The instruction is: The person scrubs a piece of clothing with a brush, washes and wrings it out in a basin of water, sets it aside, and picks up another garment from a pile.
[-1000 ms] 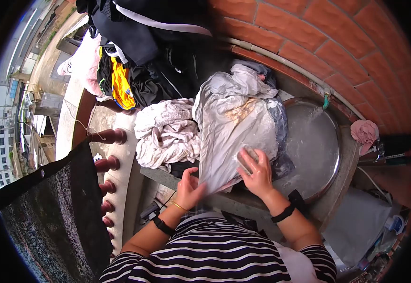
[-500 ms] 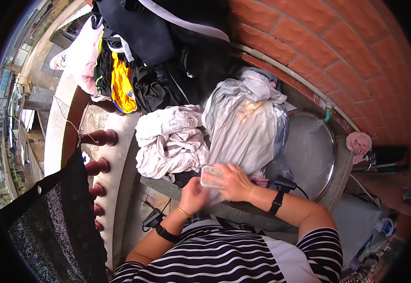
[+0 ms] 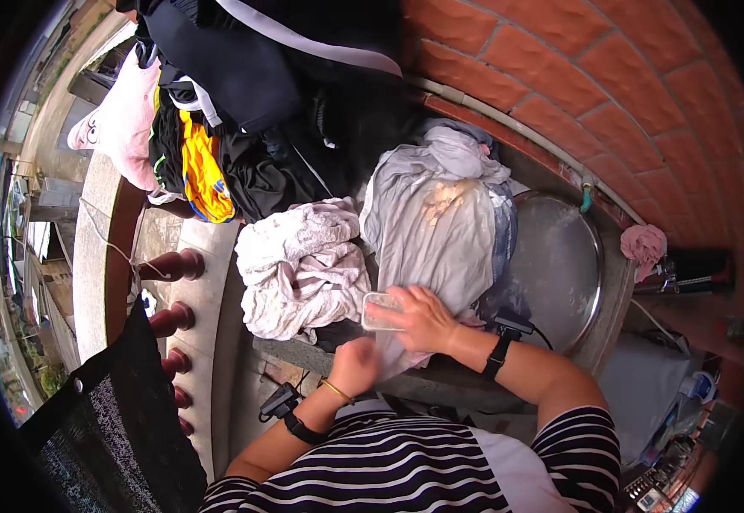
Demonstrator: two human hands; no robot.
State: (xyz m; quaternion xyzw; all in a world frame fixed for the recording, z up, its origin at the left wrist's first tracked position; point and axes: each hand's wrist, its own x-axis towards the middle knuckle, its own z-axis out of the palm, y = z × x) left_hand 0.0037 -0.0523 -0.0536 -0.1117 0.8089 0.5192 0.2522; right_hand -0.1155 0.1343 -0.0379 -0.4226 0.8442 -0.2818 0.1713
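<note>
A wet light-grey garment [image 3: 436,244] lies spread over the ledge, with a yellowish-brown patch on its upper part. My right hand [image 3: 427,323] is closed around a pale, see-through rectangular scrub brush [image 3: 382,312], which rests at the garment's lower end. Beside it, my left hand [image 3: 355,368] is curled at the garment's bottom edge and appears to grip the cloth; its fingertips are hidden. Left of the garment sits a bunched white cloth [image 3: 303,269]. Blue denim [image 3: 503,235] shows beneath the garment's right side.
A round metal basin [image 3: 560,265] stands to the right, below a green tap nozzle [image 3: 585,198]. Dark clothes [image 3: 244,68] and a yellow garment [image 3: 203,167] are heaped at the back left. Red balusters [image 3: 167,321] line the left side; a brick wall [image 3: 594,94] rises on the right.
My left hand has moved slightly down, away from the brush. My right hand and the brush have shifted a little up the garment. The whole view has tilted slightly.
</note>
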